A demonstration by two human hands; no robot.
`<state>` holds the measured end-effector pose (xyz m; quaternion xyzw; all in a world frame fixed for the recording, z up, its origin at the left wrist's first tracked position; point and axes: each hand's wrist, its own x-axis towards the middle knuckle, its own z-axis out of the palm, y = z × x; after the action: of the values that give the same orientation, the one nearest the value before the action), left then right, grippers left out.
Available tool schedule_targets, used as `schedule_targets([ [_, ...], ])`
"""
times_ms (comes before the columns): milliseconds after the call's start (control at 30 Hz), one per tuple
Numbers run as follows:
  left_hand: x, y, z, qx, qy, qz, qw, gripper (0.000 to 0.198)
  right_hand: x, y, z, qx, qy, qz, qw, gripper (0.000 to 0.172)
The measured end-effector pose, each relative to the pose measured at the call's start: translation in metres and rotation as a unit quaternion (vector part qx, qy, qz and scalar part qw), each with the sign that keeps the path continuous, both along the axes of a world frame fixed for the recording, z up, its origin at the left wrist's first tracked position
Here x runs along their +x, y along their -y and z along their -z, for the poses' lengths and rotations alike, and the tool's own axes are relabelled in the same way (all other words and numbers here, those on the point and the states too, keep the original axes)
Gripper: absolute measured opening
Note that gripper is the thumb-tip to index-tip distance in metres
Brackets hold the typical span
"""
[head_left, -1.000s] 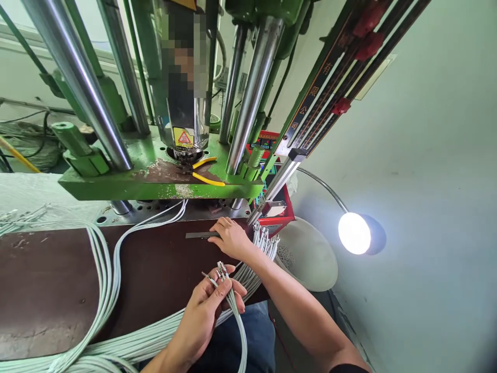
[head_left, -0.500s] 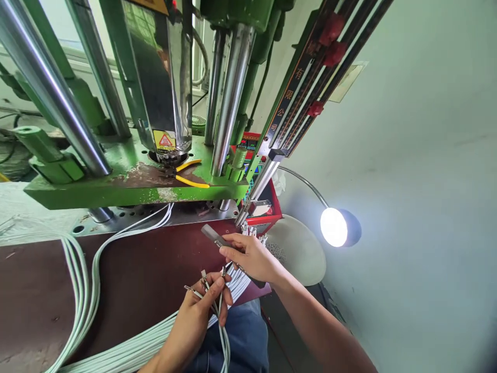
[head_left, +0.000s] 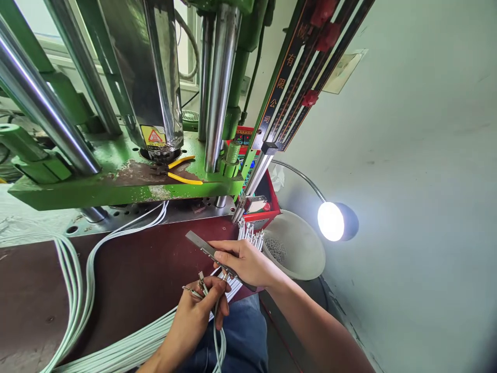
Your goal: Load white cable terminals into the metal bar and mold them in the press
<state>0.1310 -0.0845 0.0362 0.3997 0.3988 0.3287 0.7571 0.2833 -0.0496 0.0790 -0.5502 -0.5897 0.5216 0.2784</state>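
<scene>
My right hand (head_left: 243, 262) is closed on a flat grey metal bar (head_left: 199, 243), lifted off the dark brown table (head_left: 135, 269) and pointing up-left. My left hand (head_left: 198, 311) is closed on a few pale cables with metal terminal ends (head_left: 202, 285), held just below the bar. The cables hang down over my lap. A bundle of more terminal ends (head_left: 250, 234) stands just behind my right hand.
A green press (head_left: 116, 181) with steel columns stands over the table's back; yellow-handled pliers (head_left: 182, 171) lie on its plate. Long white cable bundles (head_left: 77, 290) loop across the table. A white bowl (head_left: 298, 248) and a lit gooseneck lamp (head_left: 332, 220) sit to the right.
My right hand took the metal bar off the table and lifted it toward my left hand. The view has shifted a little down and to the right.
</scene>
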Motion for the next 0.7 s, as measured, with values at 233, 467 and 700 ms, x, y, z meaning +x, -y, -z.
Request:
schedule_targets([
  [233,0.001,-0.003,-0.003,0.018,-0.025,0.029,0.999,0.033,-0.002,0.003,-0.001,-0.016,-0.008,-0.022,1.0,0.042],
  [467,-0.001,-0.004,-0.003,0.026,-0.035,0.039,0.998,0.041,-0.007,0.009,-0.004,0.014,0.033,-0.022,0.999,0.043],
  [700,-0.002,0.0,0.008,-0.055,0.079,-0.023,0.995,0.025,0.006,0.001,-0.001,-0.026,-0.014,-0.021,0.999,0.042],
])
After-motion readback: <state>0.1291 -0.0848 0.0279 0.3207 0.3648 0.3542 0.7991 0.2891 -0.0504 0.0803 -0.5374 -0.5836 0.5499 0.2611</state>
